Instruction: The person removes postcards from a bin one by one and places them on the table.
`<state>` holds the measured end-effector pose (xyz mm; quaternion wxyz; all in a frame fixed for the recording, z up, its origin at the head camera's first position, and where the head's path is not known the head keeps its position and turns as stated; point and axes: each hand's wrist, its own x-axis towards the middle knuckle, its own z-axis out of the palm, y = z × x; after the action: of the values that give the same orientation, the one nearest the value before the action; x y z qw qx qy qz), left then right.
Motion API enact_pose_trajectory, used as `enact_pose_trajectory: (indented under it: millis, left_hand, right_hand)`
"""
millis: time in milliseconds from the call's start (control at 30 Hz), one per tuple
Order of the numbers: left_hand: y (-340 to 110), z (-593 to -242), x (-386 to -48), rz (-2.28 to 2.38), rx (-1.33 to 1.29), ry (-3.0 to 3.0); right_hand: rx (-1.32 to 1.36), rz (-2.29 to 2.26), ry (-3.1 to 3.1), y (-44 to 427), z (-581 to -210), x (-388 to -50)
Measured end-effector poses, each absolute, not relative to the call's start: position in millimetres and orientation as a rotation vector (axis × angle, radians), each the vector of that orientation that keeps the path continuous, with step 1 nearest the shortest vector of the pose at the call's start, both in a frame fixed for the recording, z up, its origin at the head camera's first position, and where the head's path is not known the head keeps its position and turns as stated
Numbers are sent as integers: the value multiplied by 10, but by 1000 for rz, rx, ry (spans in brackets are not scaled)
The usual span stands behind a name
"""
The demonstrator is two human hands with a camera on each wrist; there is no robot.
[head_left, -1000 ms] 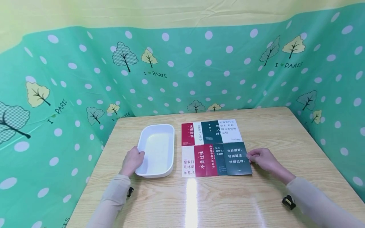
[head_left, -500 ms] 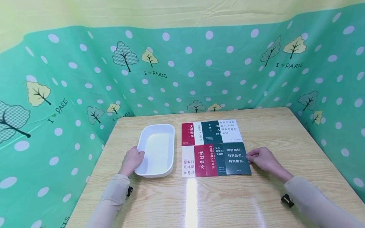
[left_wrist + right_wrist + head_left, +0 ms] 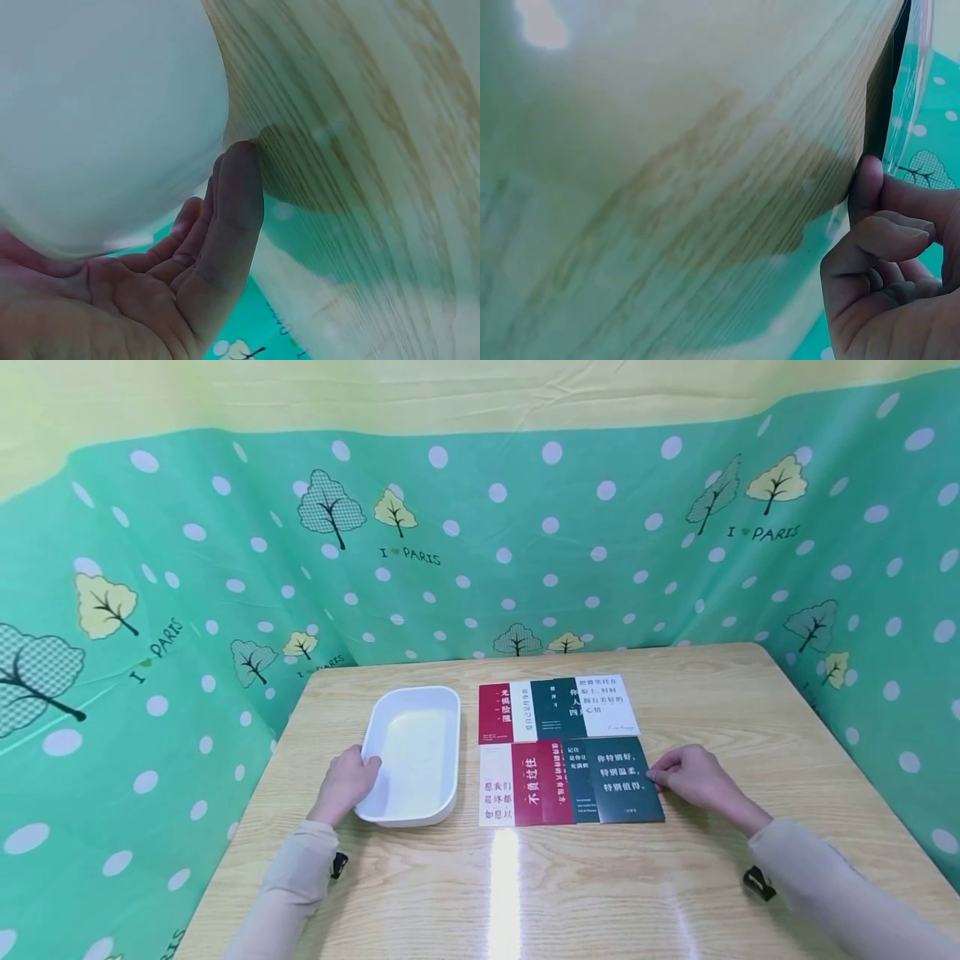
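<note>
My left hand [image 3: 347,783] grips the left side of a white rectangular plastic tub [image 3: 447,760], thumb over the rim. In the left wrist view its fingers [image 3: 238,187] lie along the outer wall of the tub [image 3: 112,112]. At the right, my right hand [image 3: 693,778] pinches the right edge of a dark green card [image 3: 626,802] with white Chinese writing. The right wrist view shows this card [image 3: 885,97] nearly edge-on, at the fingertips of the right hand [image 3: 892,262]. The card overlaps another dark green card [image 3: 580,785] on its left.
Two rows of overlapping cards lie on the wooden table [image 3: 600,893]. The back row runs from a red card [image 3: 491,727] to a white card [image 3: 611,718]. A white card [image 3: 493,768] and a red card [image 3: 527,806] are in the front row. A dotted green curtain [image 3: 525,585] encloses the table.
The right hand and the dark green card at its fingertips have shifted very slightly. The left hand and the tub have stayed in place.
</note>
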<state>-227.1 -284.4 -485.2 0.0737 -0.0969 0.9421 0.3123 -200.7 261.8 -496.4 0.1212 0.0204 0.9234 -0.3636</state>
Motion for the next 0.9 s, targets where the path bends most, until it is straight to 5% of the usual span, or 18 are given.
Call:
enact_pose_trajectory:
  millis: [900]
  left_hand:
    - [-2875, -4757, -2166, 918, -318, 2881]
  right_hand:
    - [112, -1094, 2701, 2651, -4974, -1990]
